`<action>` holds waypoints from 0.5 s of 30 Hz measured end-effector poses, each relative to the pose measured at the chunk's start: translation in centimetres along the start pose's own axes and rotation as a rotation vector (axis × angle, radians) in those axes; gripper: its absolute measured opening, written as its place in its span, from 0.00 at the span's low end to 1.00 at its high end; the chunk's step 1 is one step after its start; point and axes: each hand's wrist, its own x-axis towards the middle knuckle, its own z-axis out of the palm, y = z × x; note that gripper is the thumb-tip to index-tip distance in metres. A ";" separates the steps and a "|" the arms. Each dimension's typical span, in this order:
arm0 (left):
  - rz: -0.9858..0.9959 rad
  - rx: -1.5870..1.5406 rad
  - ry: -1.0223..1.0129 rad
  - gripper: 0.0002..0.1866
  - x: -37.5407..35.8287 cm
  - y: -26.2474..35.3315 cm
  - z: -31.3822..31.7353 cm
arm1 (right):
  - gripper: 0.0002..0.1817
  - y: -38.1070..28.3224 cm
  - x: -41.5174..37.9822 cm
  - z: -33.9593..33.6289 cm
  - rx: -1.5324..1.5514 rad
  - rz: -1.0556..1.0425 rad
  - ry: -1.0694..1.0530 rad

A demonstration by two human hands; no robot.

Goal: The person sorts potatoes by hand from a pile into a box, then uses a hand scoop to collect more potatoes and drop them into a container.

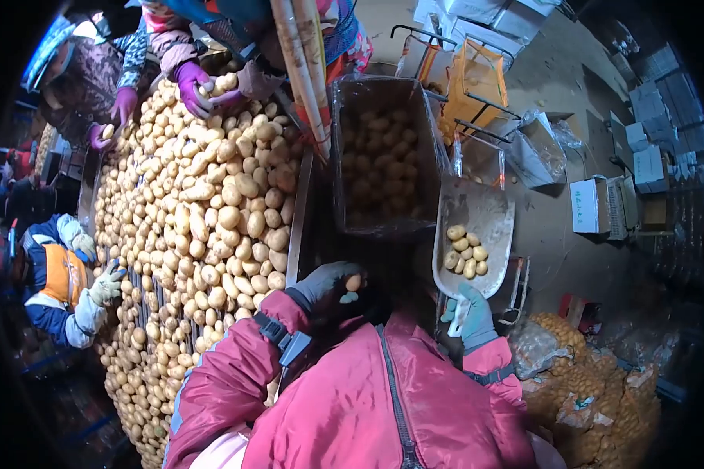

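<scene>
My right hand [475, 316], in a grey-green glove, is closed round the handle of a pale, worn scoop [489, 215]. Several small potatoes [465, 252] lie in the scoop near its handle end. In front of my jacket, my left hand [328, 284] in a grey glove has its fingers curled round a small brownish potato [353, 282], only part of which shows. To its left is a wide sorting table spread with many potatoes [211, 211]. Beyond both hands stands a plastic-lined box [387, 228] with potatoes inside, in shadow.
Co-workers' purple-gloved hands [192, 86] reach over the far potatoes; another person in an orange vest [64, 270] works at the left. Upright poles [301, 70] rise beside the lined box. A yellow crate [475, 82], cartons [589, 205] and full net sacks [594, 391] stand to the right.
</scene>
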 end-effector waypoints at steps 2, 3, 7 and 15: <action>-0.086 -0.194 0.043 0.13 0.8 0.4 0.1 | 0.12 0.2 0.2 -0.9 -0.011 -0.007 0.025; -0.004 -0.079 0.039 0.12 1.8 0.1 -0.2 | 0.13 0.5 0.1 -1.3 -0.032 -0.009 0.053; 0.317 0.247 0.043 0.15 0.7 10.2 6.5 | 0.14 0.5 -0.8 -3.3 0.003 -0.060 0.077; 0.527 -0.015 -0.048 0.16 11.6 22.5 10.3 | 0.14 -1.5 -3.1 -3.4 -0.049 -0.115 0.114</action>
